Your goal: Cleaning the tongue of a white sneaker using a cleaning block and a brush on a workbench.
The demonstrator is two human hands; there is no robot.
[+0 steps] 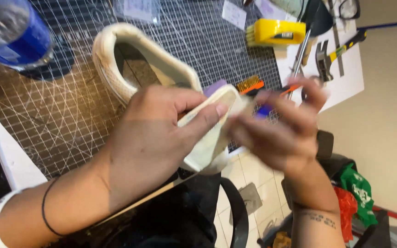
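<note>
We see the left hand (150,138) at the centre of the frame, closed around one end of a cream shoe sole (161,78), thumb pressed flat on its pale edge. The sole arches from that grip up toward the upper left, lifted above the gridded cutting mat (60,119) that covers the desk. The right hand (281,128), blurred, sits just right of centre with its fingers curled against the same end of the sole; we cannot tell whether it grips anything. A clear bottle with a blue label (14,32) stands in the upper left corner. Along the top right lie a yellow brush (274,32), a hammer (334,53) and a small orange-handled brush (250,86).
</note>
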